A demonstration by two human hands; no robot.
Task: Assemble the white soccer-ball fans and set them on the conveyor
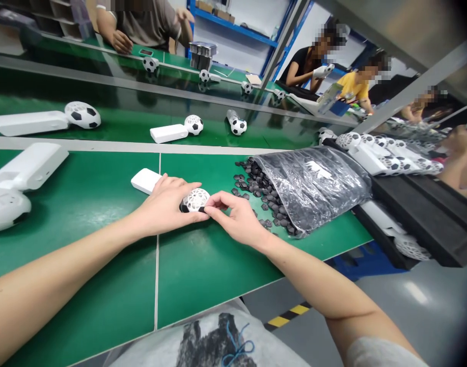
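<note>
On the green table, a white device with a round, football-patterned head (197,199) lies under my left hand (168,204). The fingers of my left hand are wrapped round this head, and the white handle (145,181) sticks out beyond them to the left. My right hand (233,214) pinches at the right edge of the head, where a dark piece shows at the fingertips. Right of my hands, small black pieces (269,196) spill from the mouth of a clear plastic bag (321,183).
More white devices (30,122) lie on the belt behind the table edge, and one (30,165) is close at the left. Black foam trays (424,209) with devices stand at the right. Several people sit across and further along the line.
</note>
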